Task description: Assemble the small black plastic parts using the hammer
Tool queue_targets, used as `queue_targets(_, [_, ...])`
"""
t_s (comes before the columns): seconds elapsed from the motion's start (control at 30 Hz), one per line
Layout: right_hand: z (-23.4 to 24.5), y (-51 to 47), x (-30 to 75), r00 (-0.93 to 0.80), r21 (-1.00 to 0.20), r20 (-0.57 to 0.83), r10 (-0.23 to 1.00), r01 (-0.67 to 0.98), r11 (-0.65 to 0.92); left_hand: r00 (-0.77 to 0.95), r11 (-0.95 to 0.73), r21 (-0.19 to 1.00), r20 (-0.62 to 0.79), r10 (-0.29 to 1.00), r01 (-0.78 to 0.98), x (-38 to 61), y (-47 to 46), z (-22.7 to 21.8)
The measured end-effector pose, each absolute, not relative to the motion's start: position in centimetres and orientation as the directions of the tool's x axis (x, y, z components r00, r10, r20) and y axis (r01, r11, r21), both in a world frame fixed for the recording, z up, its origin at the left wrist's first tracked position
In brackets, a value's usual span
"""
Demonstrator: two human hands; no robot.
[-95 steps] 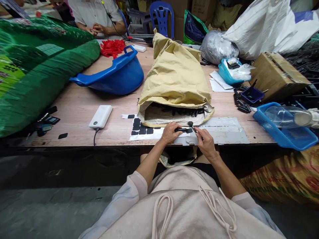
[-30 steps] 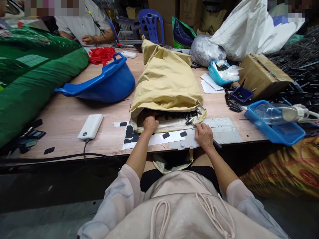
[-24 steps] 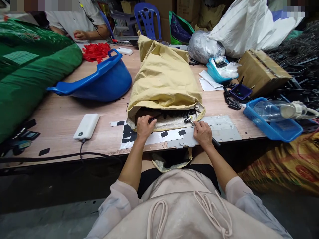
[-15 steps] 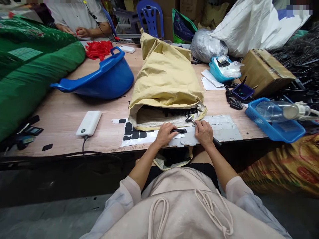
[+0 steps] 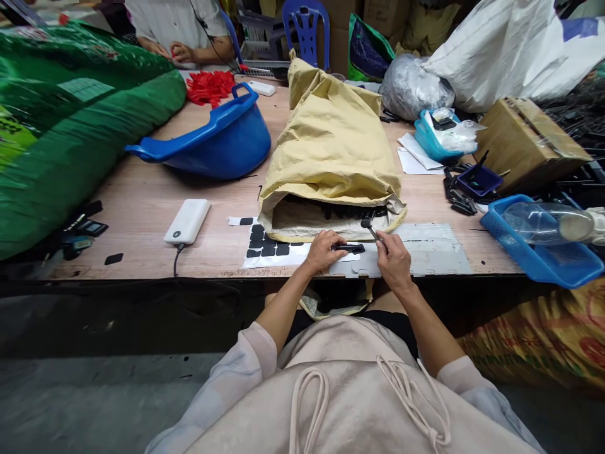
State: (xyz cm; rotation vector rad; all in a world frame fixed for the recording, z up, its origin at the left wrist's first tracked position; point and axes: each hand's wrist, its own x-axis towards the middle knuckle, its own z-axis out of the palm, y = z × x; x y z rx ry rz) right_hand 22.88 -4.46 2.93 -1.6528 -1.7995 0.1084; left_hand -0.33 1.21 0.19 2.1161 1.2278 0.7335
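Note:
My left hand [image 5: 322, 250] pinches a small flat black part [image 5: 348, 248] and holds it down on a grey metal plate [image 5: 425, 252] at the table's near edge. My right hand [image 5: 392, 260] is closed on the handle of a small hammer [image 5: 368, 227], whose head is raised just above the black part. Right behind both hands lies a tan paper sack [image 5: 331, 148] on its side, its open mouth showing more black parts. A white sheet with black adhesive pads [image 5: 269, 248] lies left of my left hand.
A white power bank [image 5: 188, 221] with a cable lies left. Behind it a blue tub [image 5: 217, 139], a green sack [image 5: 70, 126] and red pieces [image 5: 210, 87] by another person's hands [image 5: 182, 52]. Right: blue basket [image 5: 539, 252] with a bottle, cardboard box [image 5: 524, 142], small trays.
My left hand reached into the sack's mouth, drew out a black part and set it on the plate. My right hand kept the hammer and lifted its head over the part.

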Motion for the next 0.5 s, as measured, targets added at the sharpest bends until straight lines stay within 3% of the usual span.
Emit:
queue_targets(0.1, [3.6, -5.9, 21.2, -0.066, -0.598, 0.388, 0.919, 0.741, 0.305, 0.417, -0.399, 0.715, 0.164, 0.894, 0.574, -0.3, 1.3, 0.2])
queue_targets(0.23, [3.5, -7.1, 20.2, -0.129, -0.648, 0.330, 0.935, 0.689, 0.324, 0.407, -0.378, 0.712, 0.141, 0.902, 0.591, -0.1, 1.4, 0.1])
queue_targets(0.5, [2.8, -8.0, 19.6, -0.152, -0.527, 0.360, 0.921, 0.781, 0.335, 0.394, -0.362, 0.721, 0.135, 0.909, 0.590, 0.0, 1.4, 0.1])
